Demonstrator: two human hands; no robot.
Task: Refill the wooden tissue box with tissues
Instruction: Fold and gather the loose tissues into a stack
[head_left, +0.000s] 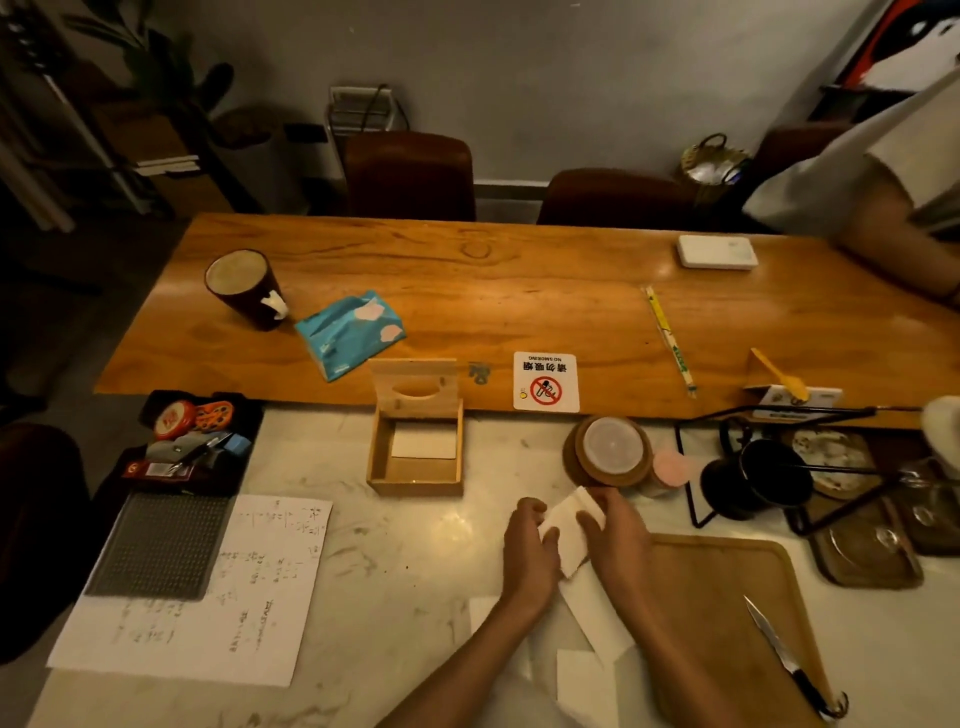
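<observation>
— Folding was being done on the pale tabletop (395, 561); a white tissue (569, 525) was pinched between the left hand (530, 551) and the right hand (618, 545), the fingers (592, 519) of both being pressed onto its edges rather than spread.

— And where was the wooden tissue box (415, 447) placed?

— It was set further back and to the left, well apart from the hands, at the seam where the wooden board (519, 291) began; its slotted lid (415, 387) was raised upright, and a small stack of white sheets (423, 440) was seen lying in the far part of the box; much of the floor of the box was left bare, so the refill was judged to be only partly done.

— How was the fold best carried out?

— The edges were best matched to the width of the sheets already in the box; the crease was best flattened against the tabletop before lifting; loose tissues (587, 675) lying nearer the body were best kept clear of the knife (784, 660) on the wooden tray (727, 597).

— And the blue tissue pack (350, 332)?

— It was seen lying beyond the box, beside a dark cup (244, 288); whether any tissues were left in it could not be told.
</observation>
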